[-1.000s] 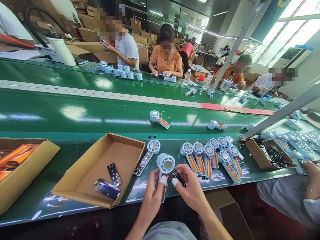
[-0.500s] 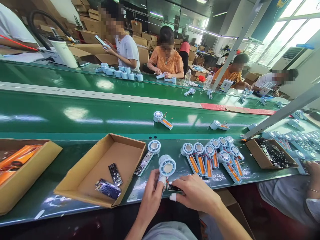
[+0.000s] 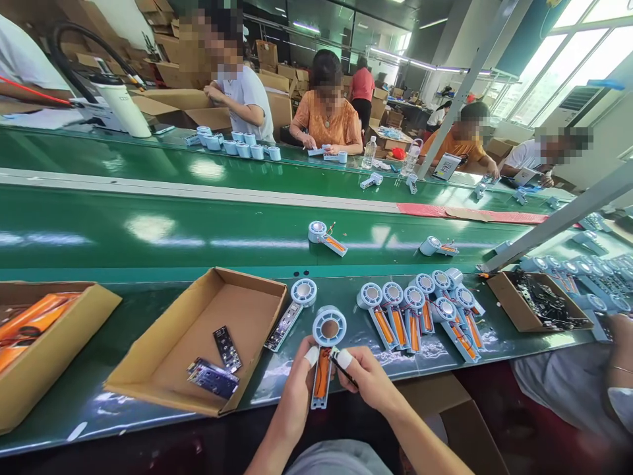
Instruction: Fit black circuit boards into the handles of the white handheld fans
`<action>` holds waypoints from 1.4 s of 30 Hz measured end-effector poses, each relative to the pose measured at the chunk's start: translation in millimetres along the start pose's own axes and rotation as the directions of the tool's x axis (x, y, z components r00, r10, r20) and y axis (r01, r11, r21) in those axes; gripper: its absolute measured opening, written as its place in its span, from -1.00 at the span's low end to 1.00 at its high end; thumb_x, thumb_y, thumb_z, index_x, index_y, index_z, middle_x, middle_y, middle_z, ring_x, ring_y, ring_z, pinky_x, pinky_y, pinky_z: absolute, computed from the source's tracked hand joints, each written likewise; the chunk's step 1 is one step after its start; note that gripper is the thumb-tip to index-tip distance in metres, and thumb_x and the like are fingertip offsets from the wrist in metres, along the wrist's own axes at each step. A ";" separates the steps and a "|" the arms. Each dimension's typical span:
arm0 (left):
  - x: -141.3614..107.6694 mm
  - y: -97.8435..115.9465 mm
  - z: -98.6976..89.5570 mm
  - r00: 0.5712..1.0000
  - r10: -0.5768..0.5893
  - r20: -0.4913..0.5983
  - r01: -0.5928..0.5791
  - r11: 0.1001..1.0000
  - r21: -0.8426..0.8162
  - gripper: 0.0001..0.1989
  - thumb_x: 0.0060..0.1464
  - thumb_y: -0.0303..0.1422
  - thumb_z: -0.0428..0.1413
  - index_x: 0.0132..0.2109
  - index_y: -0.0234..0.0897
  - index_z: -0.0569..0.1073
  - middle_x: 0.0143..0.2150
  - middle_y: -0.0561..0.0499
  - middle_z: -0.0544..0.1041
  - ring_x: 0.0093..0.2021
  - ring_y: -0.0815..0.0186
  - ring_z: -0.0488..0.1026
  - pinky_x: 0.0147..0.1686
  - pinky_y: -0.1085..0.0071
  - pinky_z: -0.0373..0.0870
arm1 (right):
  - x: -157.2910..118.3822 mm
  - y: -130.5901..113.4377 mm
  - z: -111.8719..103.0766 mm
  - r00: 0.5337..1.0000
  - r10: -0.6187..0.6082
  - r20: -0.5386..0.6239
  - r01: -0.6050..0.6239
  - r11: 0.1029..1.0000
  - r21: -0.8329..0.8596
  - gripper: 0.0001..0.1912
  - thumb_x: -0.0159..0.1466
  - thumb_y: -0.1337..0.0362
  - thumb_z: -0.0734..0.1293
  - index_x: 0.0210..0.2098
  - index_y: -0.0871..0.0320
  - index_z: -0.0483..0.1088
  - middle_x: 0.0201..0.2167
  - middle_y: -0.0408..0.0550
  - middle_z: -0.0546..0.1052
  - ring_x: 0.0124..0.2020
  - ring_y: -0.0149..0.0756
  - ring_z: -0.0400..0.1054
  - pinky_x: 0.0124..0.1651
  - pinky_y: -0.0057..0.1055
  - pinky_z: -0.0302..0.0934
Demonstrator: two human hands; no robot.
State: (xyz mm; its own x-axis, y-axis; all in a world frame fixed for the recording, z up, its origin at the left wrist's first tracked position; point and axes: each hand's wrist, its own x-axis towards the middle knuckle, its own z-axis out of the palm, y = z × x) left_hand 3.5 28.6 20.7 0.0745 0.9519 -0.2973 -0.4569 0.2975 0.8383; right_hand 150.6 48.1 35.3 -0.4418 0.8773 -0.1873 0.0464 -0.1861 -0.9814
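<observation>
My left hand (image 3: pixel 297 379) is closed around the side of a light blue handheld fan (image 3: pixel 330 326). Its round head points away from me, and an orange battery (image 3: pixel 322 373) lies in its uncovered handle. Close against the handle's right side, my right hand (image 3: pixel 363 376) pinches a thin dark circuit board (image 3: pixel 345 368), seen nearly edge-on. White covers sit on both thumbs. Just beyond my left hand lies another fan (image 3: pixel 303 291) with a circuit board fitted in its handle. Several fans with orange batteries (image 3: pixel 414 300) are grouped to the right.
Left of my hands, a cardboard tray (image 3: pixel 173 330) holds two circuit boards (image 3: pixel 227 348). Farther left is a box of orange batteries (image 3: pixel 39 320); a box of dark boards (image 3: pixel 539 303) stands right. Fans (image 3: pixel 327 237) lie on the green belt (image 3: pixel 237 231). Co-workers (image 3: pixel 326 112) sit opposite; another sits right.
The fan's handle has come into view between my hands, battery facing up. My right hand has turned, bringing its thumb and the circuit board up beside the handle.
</observation>
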 end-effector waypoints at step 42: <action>10.5 -19.3 12.9 0.978 0.094 -0.188 -0.007 0.910 0.415 -0.59 0.25 -0.08 -0.10 0.09 -0.21 0.32 0.10 -0.20 0.56 0.17 0.08 0.48 0.17 0.11 0.37 | -25.7 20.3 40.2 0.953 -0.291 -0.088 -0.027 0.208 -0.978 -0.15 0.23 0.49 0.17 0.47 0.27 -0.16 -0.01 0.27 0.57 -0.11 0.00 0.56 -0.18 -0.27 0.48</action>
State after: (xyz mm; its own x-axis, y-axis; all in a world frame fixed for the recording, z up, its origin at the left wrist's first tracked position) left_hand 24.5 33.8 7.3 -0.1363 0.9448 -0.2979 -0.0480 0.2940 0.9546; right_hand 126.9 4.0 21.9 -0.3553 0.9290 0.1033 0.8976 0.3699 -0.2395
